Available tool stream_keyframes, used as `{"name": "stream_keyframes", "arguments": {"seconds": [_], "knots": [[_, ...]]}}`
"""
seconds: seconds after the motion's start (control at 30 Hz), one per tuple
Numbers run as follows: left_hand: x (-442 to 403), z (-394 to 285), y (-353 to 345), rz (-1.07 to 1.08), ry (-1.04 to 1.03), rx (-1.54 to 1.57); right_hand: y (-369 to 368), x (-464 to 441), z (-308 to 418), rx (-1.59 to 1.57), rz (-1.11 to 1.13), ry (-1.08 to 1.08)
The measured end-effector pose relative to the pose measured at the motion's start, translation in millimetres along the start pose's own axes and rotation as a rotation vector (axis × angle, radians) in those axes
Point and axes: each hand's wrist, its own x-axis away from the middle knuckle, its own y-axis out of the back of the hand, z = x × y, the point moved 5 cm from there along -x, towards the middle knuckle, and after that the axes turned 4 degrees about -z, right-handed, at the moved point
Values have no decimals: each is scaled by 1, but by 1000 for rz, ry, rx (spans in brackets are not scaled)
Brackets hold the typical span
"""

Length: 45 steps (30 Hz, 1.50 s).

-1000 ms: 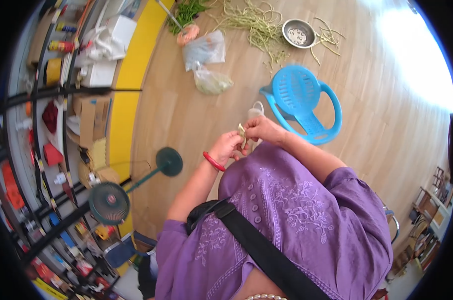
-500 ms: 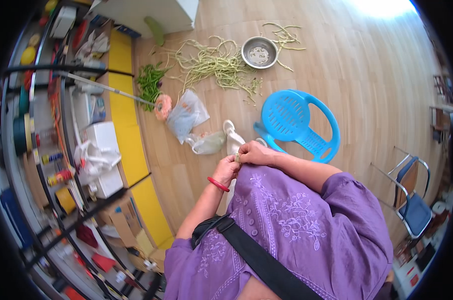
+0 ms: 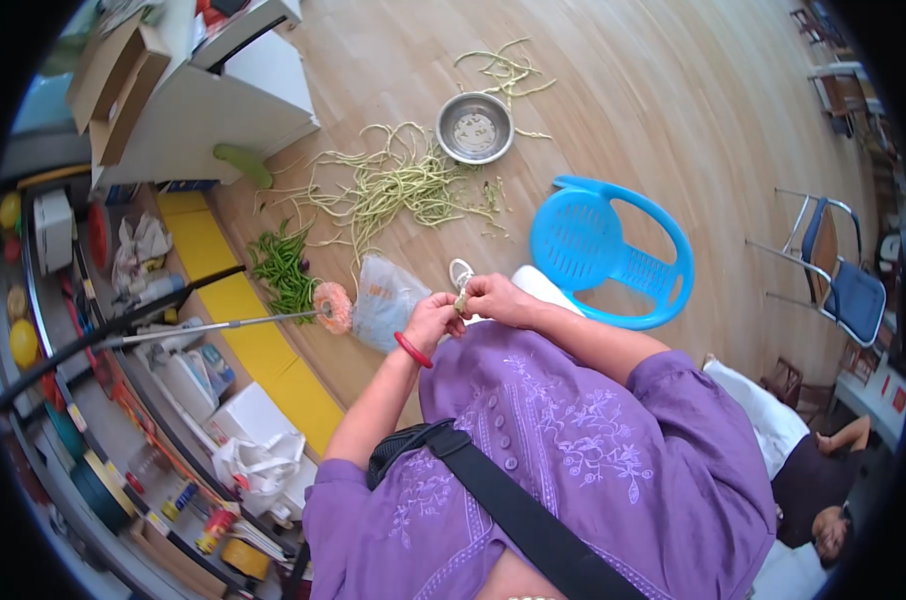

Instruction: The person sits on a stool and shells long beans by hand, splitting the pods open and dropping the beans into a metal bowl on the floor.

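My left hand (image 3: 436,322), below a red bangle (image 3: 413,350), pinches a small pale green piece (image 3: 460,303). My right hand (image 3: 497,300) grips the same piece from the other side, its fingertips close to those of my left. Both hands are in front of my purple top. Just beyond them on the floor lie a clear plastic bag (image 3: 385,300) and a white shoe (image 3: 460,273). Farther off, long green beans (image 3: 403,190) are heaped beside a metal bowl (image 3: 474,128) with small pale bits inside.
A blue plastic chair (image 3: 613,250) stands right of my hands. Green peppers (image 3: 281,270), an orange-pink mop head (image 3: 332,307) and a long green gourd (image 3: 243,165) are at left, near crowded shelves. Another person (image 3: 813,480) is at lower right, near a folding chair (image 3: 855,300).
The view has turned, so the beans and bowl appear lower and farther left, and another person has come into view. My hands stay together around the small piece.
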Motion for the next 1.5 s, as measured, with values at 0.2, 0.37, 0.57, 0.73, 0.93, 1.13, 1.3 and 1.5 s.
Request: {"name": "stream_keyframes", "arguments": {"seconds": [0.2,0.37,0.57,0.73,0.93,1.13,1.3,1.5], "knots": [[-34,-75,-1,-36,13,-151,34,-35,11,-361,-247,-62],[-92,-119,32,-197,42,38,97,-76,24,-516,-387,-45],[-183,-173,42,-250,69,151,247,-191,0,-457,-590,-157],[-272,-215,16,-336,32,230,379,-291,-15,-276,-735,-214],[-381,-213,-3,-386,-10,408,507,-375,-95,237,-623,-329],[-471,-164,11,-400,39,557,550,-308,-253,923,-265,-808],[-514,-100,41,-445,93,604,523,-240,-342,889,-58,-1103],[-528,-41,65,-494,162,630,518,-216,-405,963,-36,-926]]}}
